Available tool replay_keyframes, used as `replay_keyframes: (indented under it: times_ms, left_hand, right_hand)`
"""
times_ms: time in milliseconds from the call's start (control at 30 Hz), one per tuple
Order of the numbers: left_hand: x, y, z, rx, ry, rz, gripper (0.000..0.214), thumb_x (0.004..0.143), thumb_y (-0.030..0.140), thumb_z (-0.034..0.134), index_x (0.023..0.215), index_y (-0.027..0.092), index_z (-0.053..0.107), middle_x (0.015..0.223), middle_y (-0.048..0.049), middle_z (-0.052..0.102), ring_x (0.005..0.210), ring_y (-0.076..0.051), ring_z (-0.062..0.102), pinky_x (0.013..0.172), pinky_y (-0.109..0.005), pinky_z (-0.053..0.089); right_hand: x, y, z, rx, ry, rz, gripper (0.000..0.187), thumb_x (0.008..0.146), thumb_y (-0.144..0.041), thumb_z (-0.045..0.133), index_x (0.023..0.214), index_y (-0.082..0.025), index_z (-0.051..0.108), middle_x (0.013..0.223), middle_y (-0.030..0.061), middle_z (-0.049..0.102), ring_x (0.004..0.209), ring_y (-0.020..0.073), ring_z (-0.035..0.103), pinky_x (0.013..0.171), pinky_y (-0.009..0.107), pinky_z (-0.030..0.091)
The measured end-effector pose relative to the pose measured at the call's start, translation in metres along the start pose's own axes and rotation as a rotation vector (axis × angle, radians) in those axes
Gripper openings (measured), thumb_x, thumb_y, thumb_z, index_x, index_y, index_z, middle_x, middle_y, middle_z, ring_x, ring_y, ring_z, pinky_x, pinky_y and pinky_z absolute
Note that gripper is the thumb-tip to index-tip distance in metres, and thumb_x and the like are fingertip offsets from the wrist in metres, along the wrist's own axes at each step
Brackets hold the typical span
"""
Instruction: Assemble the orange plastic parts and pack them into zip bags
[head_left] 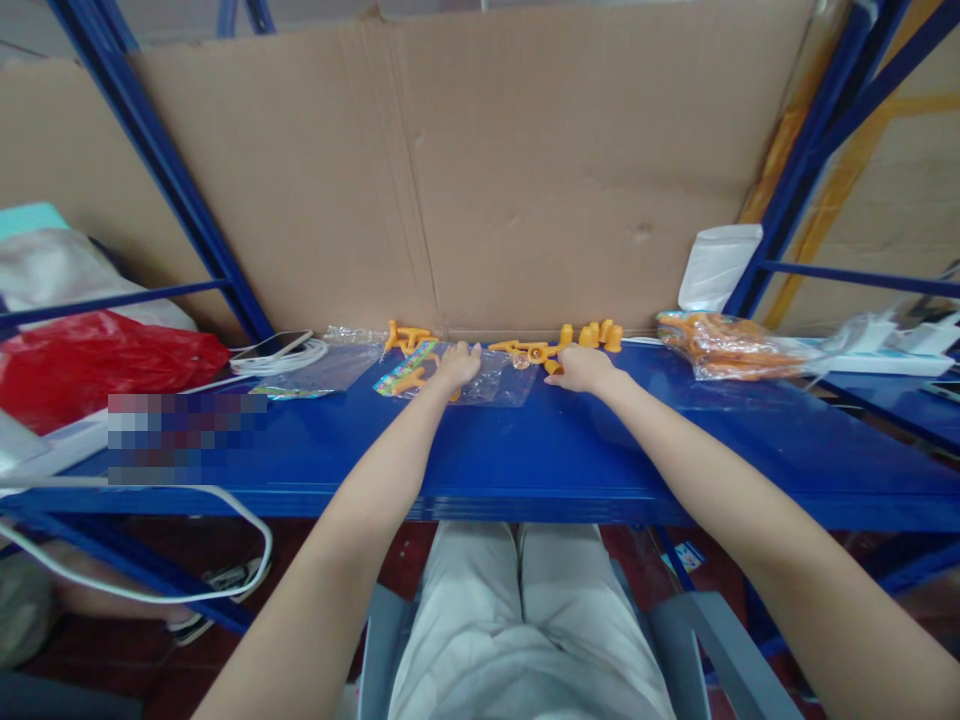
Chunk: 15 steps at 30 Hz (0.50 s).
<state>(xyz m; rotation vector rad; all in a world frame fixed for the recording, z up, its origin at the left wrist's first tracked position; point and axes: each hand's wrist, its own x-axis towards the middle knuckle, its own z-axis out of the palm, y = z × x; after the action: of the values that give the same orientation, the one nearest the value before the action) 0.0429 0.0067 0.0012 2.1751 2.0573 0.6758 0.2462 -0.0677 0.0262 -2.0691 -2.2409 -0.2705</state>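
Thumb and fingers of our right hand [589, 370] seem to pinch a small orange cup [553, 368], which the hand covers in part. This cup lies at the fingertips, to the left of the palm, and looks tilted — its long axis we cannot tell with certainty. Our right hand is the nearer one to it. Our left hand [460, 365] is apart from the cup, its fingers bent down on a clear bag [499, 388]; whether they grip the film or only press on it, we cannot tell.

Just left of the cup, between the hands, lies a long piece [514, 346], also orange, its length going roughly sideways along the table [510, 455]. Behind the right hand, more cups [591, 335] are grouped near the cardboard [540, 170].

About containers: at the left end of the clear bag, an orange part [411, 381] shows beside a printed card [400, 368]. Farther left lies a second bag [349, 365], flat. On our right, a full bag [716, 345] holds many orange pieces, near a power strip [877, 358]. Far left is a red bag [112, 355] — its contents are hidden.
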Motion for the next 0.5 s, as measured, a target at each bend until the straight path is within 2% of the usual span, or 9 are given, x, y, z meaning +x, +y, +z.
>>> replay_keyframes:
  times_ms: [267,367,500]
  left_hand:
    - [0.002,0.000,0.001,-0.012,-0.006,-0.022,0.052,0.099,0.039,0.021,0.125,0.012,0.057,0.140,-0.0186,0.056,0.135,-0.029,0.048,0.112,-0.046,0.032]
    - [0.001,0.001,0.000,-0.018,-0.014,-0.022,0.052,0.099,0.039,0.020,0.125,0.012,0.056,0.140,-0.0185,0.055,0.135,-0.029,0.047,0.113,-0.047,0.031]
    - [0.001,0.001,0.000,-0.029,-0.018,-0.035,0.053,0.099,0.040,0.021,0.128,0.011,0.055,0.141,-0.0196,0.055,0.136,-0.030,0.046,0.114,-0.047,0.030]
  right_hand:
    - [-0.006,-0.017,0.003,-0.067,0.015,0.016,0.041,0.092,-0.031,0.054,0.122,-0.008,0.067,0.117,0.0210,0.069,0.115,0.0311,0.063,0.092,0.037,0.050]
    - [-0.007,-0.012,-0.005,-0.047,0.049,0.049,0.038,0.092,-0.029,0.052,0.118,-0.007,0.068,0.116,0.0221,0.069,0.114,0.0317,0.064,0.092,0.037,0.049]
    - [-0.011,0.006,-0.023,0.016,0.138,0.144,0.043,0.088,-0.035,0.059,0.120,-0.008,0.064,0.117,0.0234,0.068,0.113,0.0326,0.063,0.090,0.037,0.049]
